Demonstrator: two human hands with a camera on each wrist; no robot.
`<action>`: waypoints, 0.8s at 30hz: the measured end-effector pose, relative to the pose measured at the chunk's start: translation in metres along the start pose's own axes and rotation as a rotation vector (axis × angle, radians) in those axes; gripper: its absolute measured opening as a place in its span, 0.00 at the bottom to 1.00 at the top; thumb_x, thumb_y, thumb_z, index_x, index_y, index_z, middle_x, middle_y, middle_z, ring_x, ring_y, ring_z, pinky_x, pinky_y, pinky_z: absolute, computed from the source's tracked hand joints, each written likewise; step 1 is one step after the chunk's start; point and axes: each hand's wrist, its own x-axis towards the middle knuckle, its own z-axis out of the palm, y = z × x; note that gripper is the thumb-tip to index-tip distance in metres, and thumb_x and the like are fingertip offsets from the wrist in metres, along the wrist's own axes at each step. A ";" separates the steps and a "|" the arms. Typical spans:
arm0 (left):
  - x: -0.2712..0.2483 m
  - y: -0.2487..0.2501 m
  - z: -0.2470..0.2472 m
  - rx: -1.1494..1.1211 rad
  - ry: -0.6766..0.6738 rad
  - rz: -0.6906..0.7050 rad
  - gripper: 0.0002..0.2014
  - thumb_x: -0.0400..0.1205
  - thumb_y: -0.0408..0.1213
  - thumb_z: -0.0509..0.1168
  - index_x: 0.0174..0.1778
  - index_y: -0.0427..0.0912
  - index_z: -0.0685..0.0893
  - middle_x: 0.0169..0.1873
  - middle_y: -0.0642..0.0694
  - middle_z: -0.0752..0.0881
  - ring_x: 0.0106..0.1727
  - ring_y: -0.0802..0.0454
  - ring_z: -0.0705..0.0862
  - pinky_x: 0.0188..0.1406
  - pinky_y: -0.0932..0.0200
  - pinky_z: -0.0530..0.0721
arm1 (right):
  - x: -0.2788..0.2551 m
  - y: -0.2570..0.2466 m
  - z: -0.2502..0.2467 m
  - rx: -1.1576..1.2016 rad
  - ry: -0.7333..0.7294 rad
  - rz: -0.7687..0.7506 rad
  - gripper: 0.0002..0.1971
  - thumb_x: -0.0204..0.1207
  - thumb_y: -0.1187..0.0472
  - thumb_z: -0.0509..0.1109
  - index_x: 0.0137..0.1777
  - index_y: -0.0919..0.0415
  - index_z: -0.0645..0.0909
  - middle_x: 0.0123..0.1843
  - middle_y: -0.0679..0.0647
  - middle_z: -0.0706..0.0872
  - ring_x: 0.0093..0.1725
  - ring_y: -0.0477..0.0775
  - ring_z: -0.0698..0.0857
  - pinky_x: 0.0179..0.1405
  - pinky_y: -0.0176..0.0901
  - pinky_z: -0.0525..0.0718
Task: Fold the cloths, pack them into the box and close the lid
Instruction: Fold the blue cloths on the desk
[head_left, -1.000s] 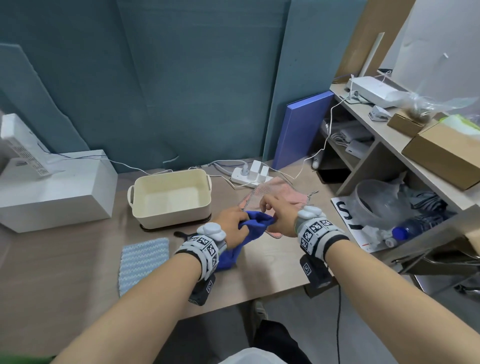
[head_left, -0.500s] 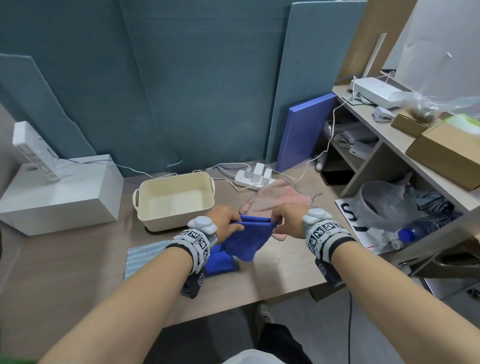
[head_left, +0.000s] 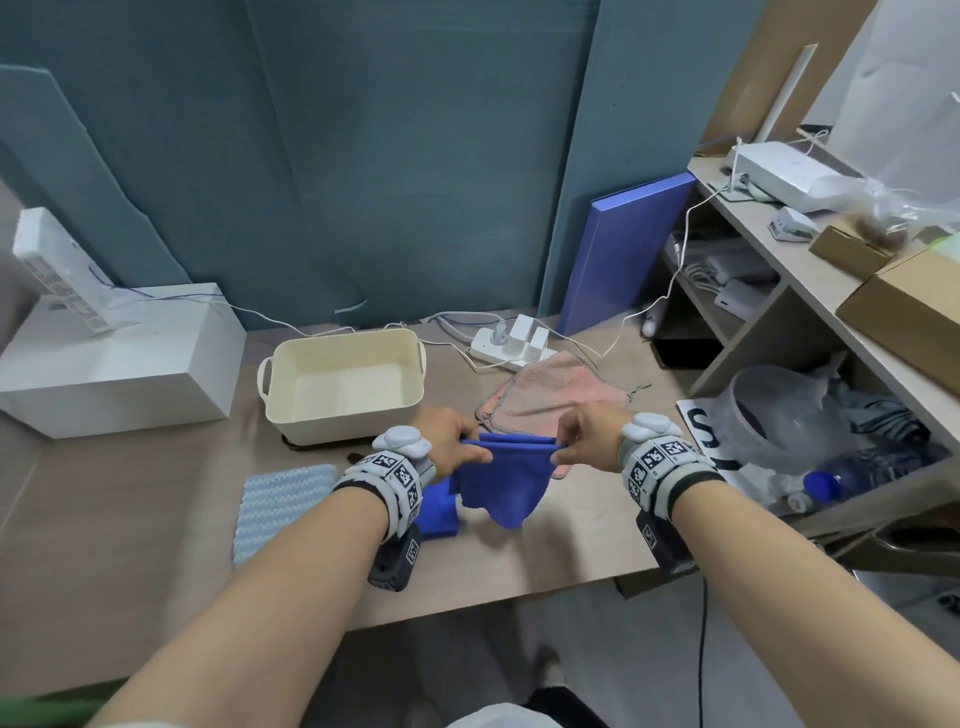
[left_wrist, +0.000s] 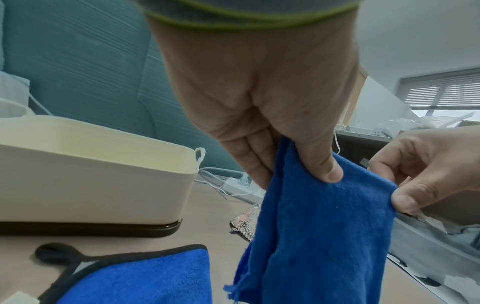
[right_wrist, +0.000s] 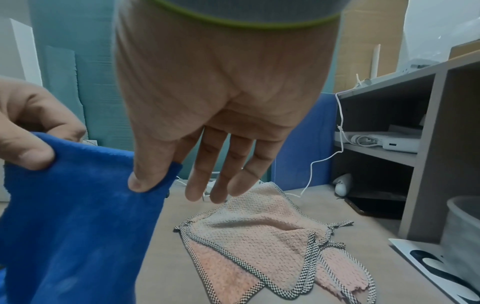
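Note:
A dark blue cloth (head_left: 506, 480) hangs in the air between my hands, above the table's front middle. My left hand (head_left: 451, 446) pinches its left top corner (left_wrist: 306, 170). At the right top corner my right hand (head_left: 584, 440) pinches it between thumb and forefinger (right_wrist: 153, 179), the other fingers straight. A second blue cloth with black trim (left_wrist: 145, 277) lies flat under my left wrist. The cream box (head_left: 343, 384) stands without its lid behind my left hand, nothing inside it. A pink cloth with checkered trim (right_wrist: 272, 244) lies rumpled behind my right hand. A light blue folded cloth (head_left: 280, 501) lies at the left.
A dark lid (left_wrist: 103, 228) lies under the cream box. A white power strip (head_left: 511, 345) with cables sits behind the pink cloth. A large white box (head_left: 119, 374) stands at the far left. Cluttered shelves (head_left: 810, 332) close off the right side.
Both hands lifted the dark blue cloth off the table and drew apart, stretching its top edge between them. It was bunched up under them a second ago.

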 end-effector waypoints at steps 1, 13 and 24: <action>0.002 -0.001 0.002 -0.009 0.011 -0.007 0.18 0.72 0.53 0.79 0.25 0.50 0.80 0.22 0.52 0.77 0.28 0.51 0.72 0.28 0.59 0.70 | 0.003 0.002 0.000 0.009 -0.009 -0.004 0.15 0.59 0.34 0.80 0.39 0.40 0.87 0.37 0.41 0.89 0.41 0.49 0.89 0.46 0.48 0.90; 0.020 0.021 0.032 -0.093 0.104 -0.130 0.20 0.72 0.47 0.80 0.27 0.49 0.73 0.23 0.53 0.75 0.28 0.51 0.70 0.27 0.58 0.68 | 0.047 0.039 -0.005 0.236 -0.024 -0.136 0.09 0.65 0.49 0.85 0.37 0.48 0.87 0.36 0.49 0.91 0.36 0.52 0.88 0.44 0.51 0.90; 0.017 0.018 0.029 -0.015 0.161 -0.214 0.14 0.69 0.36 0.77 0.41 0.55 0.79 0.36 0.56 0.86 0.41 0.46 0.85 0.41 0.57 0.82 | 0.063 0.031 -0.006 0.392 -0.074 -0.409 0.19 0.66 0.72 0.82 0.42 0.45 0.84 0.40 0.44 0.88 0.35 0.45 0.82 0.46 0.46 0.86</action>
